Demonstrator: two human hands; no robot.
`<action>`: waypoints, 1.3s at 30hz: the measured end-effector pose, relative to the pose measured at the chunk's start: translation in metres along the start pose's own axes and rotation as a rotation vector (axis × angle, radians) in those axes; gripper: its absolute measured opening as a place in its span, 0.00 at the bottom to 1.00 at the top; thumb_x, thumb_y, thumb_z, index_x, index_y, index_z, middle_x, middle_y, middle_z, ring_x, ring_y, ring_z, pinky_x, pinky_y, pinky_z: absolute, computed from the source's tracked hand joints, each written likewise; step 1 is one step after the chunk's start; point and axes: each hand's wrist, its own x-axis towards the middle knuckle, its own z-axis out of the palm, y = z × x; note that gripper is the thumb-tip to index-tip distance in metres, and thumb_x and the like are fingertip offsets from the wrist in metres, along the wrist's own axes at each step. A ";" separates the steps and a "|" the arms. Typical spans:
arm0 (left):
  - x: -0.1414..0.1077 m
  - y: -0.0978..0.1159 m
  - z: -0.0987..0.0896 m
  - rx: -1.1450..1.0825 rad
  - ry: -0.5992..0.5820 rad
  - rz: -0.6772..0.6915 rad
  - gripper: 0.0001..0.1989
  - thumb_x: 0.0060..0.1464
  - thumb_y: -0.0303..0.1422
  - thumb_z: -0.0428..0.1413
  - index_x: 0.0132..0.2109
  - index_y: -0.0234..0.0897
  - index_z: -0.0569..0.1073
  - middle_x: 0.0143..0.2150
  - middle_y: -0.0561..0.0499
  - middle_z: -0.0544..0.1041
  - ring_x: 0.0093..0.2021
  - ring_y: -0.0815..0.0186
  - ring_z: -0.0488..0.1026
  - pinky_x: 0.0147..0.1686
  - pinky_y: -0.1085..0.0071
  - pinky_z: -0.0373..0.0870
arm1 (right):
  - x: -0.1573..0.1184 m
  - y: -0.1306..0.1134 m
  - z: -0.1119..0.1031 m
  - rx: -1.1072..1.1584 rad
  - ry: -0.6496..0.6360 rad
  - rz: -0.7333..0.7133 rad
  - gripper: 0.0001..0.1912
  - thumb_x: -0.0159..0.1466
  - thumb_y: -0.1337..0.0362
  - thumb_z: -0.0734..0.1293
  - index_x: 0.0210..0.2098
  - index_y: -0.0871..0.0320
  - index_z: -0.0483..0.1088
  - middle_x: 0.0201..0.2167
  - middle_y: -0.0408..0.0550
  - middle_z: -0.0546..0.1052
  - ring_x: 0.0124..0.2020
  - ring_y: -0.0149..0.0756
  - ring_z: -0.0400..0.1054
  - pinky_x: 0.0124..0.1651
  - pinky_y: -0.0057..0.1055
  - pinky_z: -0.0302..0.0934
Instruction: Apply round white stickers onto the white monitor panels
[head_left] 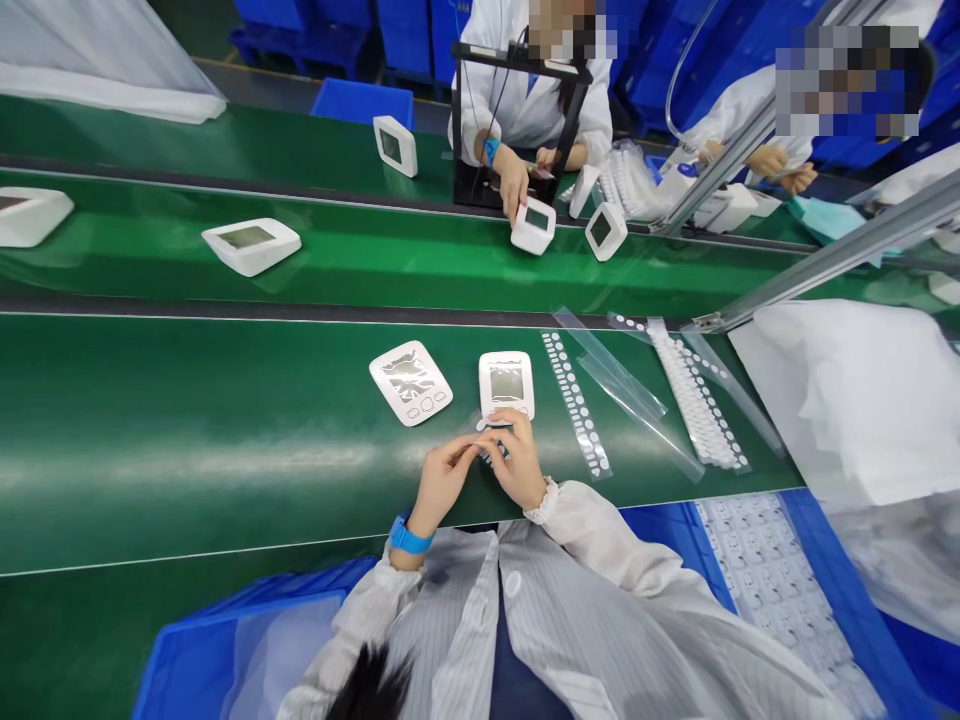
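My left hand point(442, 478), with a blue wrist strap, is closed, its fingertips pinching a clear strip with small white stickers. My right hand point(518, 462) is closed on the same strip point(493, 450), its fingertips meeting the left ones; one finger reaches to the bottom edge of a white device point(507, 382). That device lies face up with a grey screen, just beyond my hands. To its left a second white device point(411, 383) lies tilted on the green table point(187, 430), apart from both hands.
Right of my hands lie a sticker strip point(576, 405), clear strips point(626, 390) and a sticker stack point(694, 400). Beyond, a green conveyor point(360, 260) carries white devices point(253, 246). A person's hand point(513, 180) across it holds another device point(534, 226). A metal post point(840, 235) slants at right.
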 end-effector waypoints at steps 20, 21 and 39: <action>0.010 -0.019 0.006 -0.056 -0.094 -0.062 0.15 0.60 0.44 0.54 0.42 0.35 0.68 0.32 0.51 0.74 0.34 0.66 0.70 0.35 0.72 0.62 | 0.021 0.047 -0.013 -0.156 -0.018 0.355 0.06 0.62 0.64 0.68 0.30 0.58 0.74 0.42 0.53 0.68 0.46 0.43 0.64 0.53 0.45 0.62; 0.010 -0.018 0.006 -0.061 -0.089 -0.066 0.15 0.60 0.44 0.55 0.41 0.35 0.68 0.32 0.50 0.74 0.34 0.66 0.70 0.35 0.72 0.63 | 0.021 0.047 -0.013 -0.160 -0.019 0.354 0.06 0.62 0.64 0.69 0.29 0.58 0.74 0.42 0.53 0.68 0.46 0.43 0.64 0.53 0.44 0.62; 0.010 -0.015 0.008 -0.190 -0.021 -0.098 0.20 0.54 0.47 0.60 0.42 0.34 0.71 0.45 0.43 0.78 0.49 0.58 0.75 0.51 0.62 0.70 | 0.026 0.046 -0.018 -0.108 -0.025 0.393 0.07 0.59 0.65 0.70 0.37 0.60 0.71 0.46 0.54 0.64 0.47 0.42 0.65 0.50 0.40 0.63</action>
